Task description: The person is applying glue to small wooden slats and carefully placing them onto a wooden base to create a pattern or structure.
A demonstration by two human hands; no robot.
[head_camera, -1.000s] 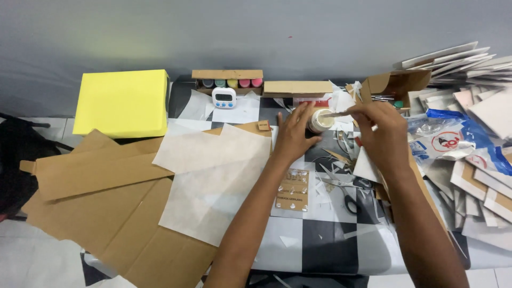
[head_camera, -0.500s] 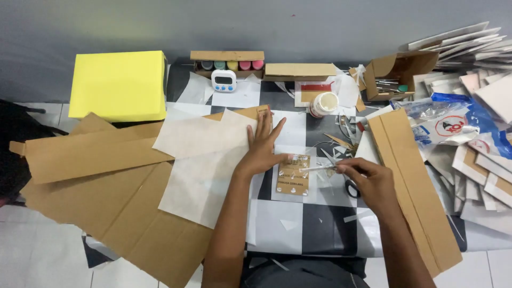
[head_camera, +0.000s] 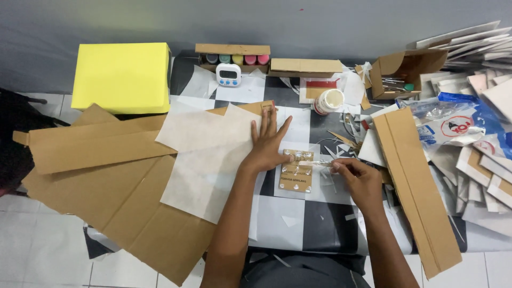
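Hands are both working over a small brown cardboard piece with pale dots (head_camera: 296, 170), lying flat between them. The left hand (head_camera: 268, 145) is spreading wide, fingers fanned, palm pressing down at the card's left edge, partly over a big sheet of white paper (head_camera: 208, 154). The right hand (head_camera: 361, 178) is pinching a thin pale stick (head_camera: 314, 163), tip touching the card's top. A round white glue pot (head_camera: 327, 101) is sitting beyond the right hand.

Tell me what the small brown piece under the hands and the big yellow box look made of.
The small brown piece looks like matte corrugated cardboard, tan like the sheets around it, with glossy blobs on it, likely glue. The yellow box looks paper-covered or foam; smooth, matte, unclear.
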